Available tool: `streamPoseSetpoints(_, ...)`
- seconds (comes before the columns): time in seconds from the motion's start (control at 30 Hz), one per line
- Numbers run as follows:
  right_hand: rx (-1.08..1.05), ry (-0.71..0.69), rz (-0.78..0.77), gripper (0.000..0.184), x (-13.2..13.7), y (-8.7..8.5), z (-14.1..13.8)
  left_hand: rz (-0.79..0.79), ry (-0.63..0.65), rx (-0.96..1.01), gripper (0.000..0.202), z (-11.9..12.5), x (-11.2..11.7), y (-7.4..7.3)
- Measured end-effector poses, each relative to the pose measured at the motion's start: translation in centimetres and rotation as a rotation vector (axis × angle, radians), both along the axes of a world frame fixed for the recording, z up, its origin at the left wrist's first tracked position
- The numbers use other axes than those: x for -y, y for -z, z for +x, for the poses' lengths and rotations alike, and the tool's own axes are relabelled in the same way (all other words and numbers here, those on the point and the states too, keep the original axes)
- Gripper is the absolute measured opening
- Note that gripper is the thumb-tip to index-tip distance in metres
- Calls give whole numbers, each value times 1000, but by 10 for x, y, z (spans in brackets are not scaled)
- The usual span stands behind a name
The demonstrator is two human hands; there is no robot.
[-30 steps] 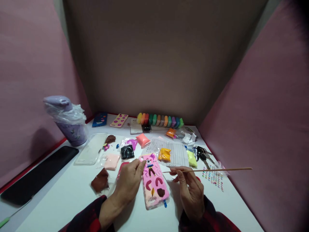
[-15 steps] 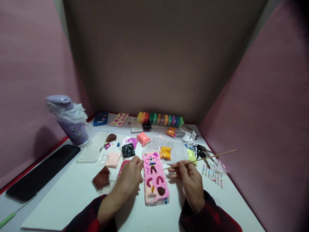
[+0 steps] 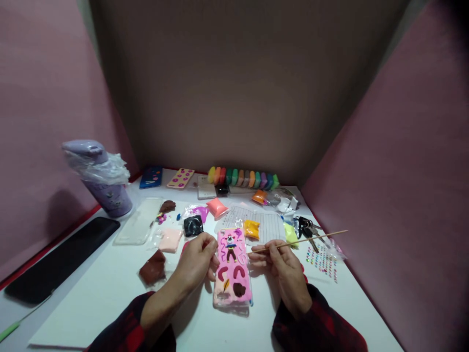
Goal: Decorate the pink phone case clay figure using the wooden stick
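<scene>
A phone case (image 3: 231, 266) covered in pink clay lies in front of me, decorated with a small figure, dark red curved pieces and a brown lump. My left hand (image 3: 198, 256) is closed at its left edge, thumb and fingers against the rim; the fingertips are partly hidden. Between the thumb and fingers of my right hand (image 3: 284, 266) is a thin wooden skewer (image 3: 311, 238). Its left tip points at the case's right edge, close to a pale pink squiggle.
Clay packets surround the case, among them black (image 3: 193, 226), yellow (image 3: 251, 229) and brown (image 3: 153, 268). A clear case (image 3: 137, 222) lies left, near a purple tumbler (image 3: 110, 198). Keys (image 3: 308, 228) and gem stickers (image 3: 326, 261) are on the right. A clay row (image 3: 242, 178) stands behind.
The phone case has turned slightly and shifted left, with my left hand at its edge. My right hand has moved the skewer a little left.
</scene>
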State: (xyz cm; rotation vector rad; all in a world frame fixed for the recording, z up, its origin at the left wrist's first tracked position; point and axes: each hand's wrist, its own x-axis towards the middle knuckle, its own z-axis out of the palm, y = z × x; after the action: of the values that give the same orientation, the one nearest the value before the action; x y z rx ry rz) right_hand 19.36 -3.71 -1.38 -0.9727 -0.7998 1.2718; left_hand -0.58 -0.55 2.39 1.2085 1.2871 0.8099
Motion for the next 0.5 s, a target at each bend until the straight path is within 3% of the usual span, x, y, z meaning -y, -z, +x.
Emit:
streamPoseSetpoints(0.23,103,-22,-20,32,0,-4,-5,33,15,22,25,-1,-1,4)
streamPoseSetpoints(0.5,156,-184,-56,30,0,-3,-2,45,50,3,25,-1,-1,4)
